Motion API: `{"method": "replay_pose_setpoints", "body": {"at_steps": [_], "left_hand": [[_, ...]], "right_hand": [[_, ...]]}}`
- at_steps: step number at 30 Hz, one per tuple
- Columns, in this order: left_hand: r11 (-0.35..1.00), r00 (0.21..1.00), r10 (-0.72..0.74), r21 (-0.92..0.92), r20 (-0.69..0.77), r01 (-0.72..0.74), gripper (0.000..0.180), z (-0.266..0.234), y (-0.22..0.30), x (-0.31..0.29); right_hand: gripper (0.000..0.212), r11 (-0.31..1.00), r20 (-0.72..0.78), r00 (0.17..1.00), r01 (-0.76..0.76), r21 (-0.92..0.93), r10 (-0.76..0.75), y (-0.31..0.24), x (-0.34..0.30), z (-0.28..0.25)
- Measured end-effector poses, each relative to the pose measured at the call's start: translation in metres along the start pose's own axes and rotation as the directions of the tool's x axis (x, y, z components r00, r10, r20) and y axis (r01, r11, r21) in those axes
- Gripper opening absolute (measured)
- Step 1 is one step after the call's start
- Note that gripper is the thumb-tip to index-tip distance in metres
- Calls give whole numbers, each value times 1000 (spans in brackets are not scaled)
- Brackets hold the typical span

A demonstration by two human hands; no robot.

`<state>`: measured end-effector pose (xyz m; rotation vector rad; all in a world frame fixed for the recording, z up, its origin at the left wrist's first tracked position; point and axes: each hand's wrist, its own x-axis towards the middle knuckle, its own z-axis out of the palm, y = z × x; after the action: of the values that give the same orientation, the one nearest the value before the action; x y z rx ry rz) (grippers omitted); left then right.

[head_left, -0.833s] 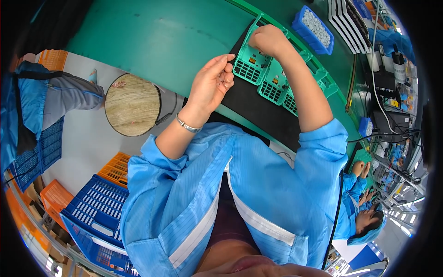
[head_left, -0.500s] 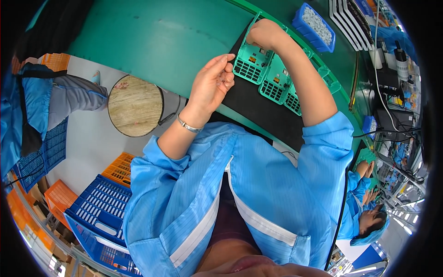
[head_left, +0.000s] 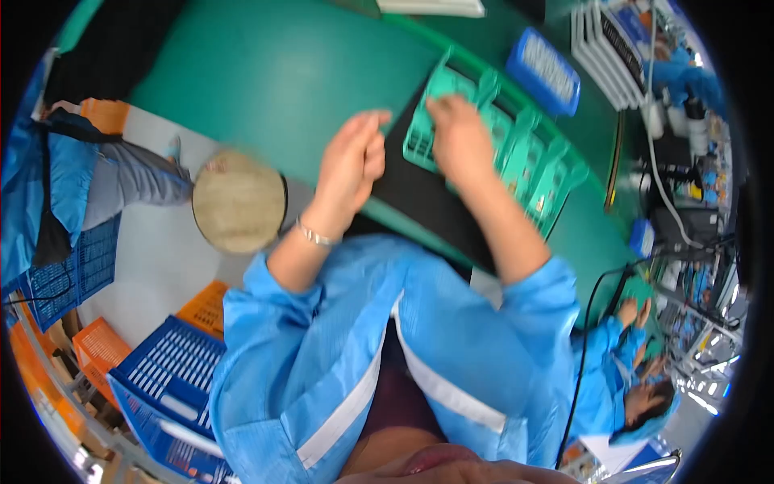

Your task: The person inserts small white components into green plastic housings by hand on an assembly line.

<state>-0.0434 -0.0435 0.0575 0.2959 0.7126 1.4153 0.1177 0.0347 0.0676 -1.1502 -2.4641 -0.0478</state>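
A row of several green plastic housings (head_left: 421,143) with slotted grilles lies on a black mat (head_left: 431,202) on the green table. My right hand (head_left: 461,139) is over the leftmost housing, its blurred fingers bent together at the inside of it. Whatever those fingertips hold, if anything, is hidden. To the left of the housings, my left hand (head_left: 348,165) is raised above the table edge with its fingers curled and thumb pressed to them. Anything pinched in it is too small or blurred to make out.
A blue bin (head_left: 544,71) of small pale parts stands behind the housings, beside stacked white panels (head_left: 601,52). A round stool (head_left: 239,202) and blue crates (head_left: 165,375) are at the left. Another person (head_left: 637,395) sits at the right, and one more stands at the far left.
My right hand has come nearer to me, from the far end of the leftmost housing to its near part. My left hand has moved slightly left and down. The view has shifted a little.
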Motion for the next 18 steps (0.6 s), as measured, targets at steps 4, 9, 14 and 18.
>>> {"method": "replay_pose_setpoints", "body": {"at_steps": [4, 9, 14, 18], "left_hand": [[998, 998, -8, 66, -69, 13, 21, 28, 6, -22], [975, 997, -64, 216, 31, 56, 22, 56, 4, -34], [819, 990, -137, 564, 23, 101, 30, 32, 14, -43], [105, 926, 173, 928, 336, -357, 34, 20, 4, -38]], "right_hand": [[31, 981, 70, 997, 35, -191, -22, -24, -5, -35], [34, 997, -25, 999, 18, -76, -20, -13, -24, -67], [37, 947, -241, 931, -215, 239, 273, 24, -100, -136], [35, 639, -284, 581, -745, 192, 763, 103, -222, -158]]}}
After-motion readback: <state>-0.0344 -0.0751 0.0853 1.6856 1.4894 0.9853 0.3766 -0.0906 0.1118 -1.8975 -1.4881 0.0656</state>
